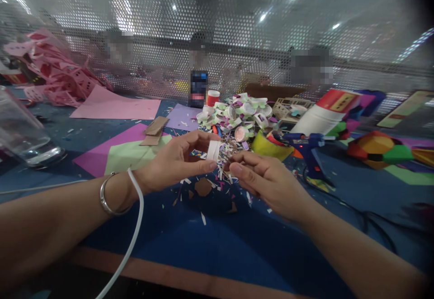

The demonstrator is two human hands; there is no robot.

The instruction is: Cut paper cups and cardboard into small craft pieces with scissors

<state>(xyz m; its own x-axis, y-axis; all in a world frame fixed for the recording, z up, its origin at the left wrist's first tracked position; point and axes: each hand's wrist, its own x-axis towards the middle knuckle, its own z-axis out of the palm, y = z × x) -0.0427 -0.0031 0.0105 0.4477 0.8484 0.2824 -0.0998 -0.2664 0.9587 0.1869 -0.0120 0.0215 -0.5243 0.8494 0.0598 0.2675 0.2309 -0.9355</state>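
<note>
My left hand (179, 156) holds a small white paper ring (213, 151) between thumb and fingertips, above the blue tabletop. Just right of it is my right hand (261, 175), with thumb and fingers pinched together; whatever they hold, if anything, is too small and dark to make out. Paper scraps (220, 184) lie scattered below both hands, with a brown cardboard piece (203, 187) among them. Behind the hands rises a heap of small white and green paper pieces (242, 109).
A blue glue gun (310, 147) rests at right near a yellow container (271, 147), its black cable trailing rightward. At left are a clear glass (34, 141), pink paper (118, 105) and green paper (125, 154). A white cable (137, 217) crosses my left wrist. A phone (199, 86) stands behind.
</note>
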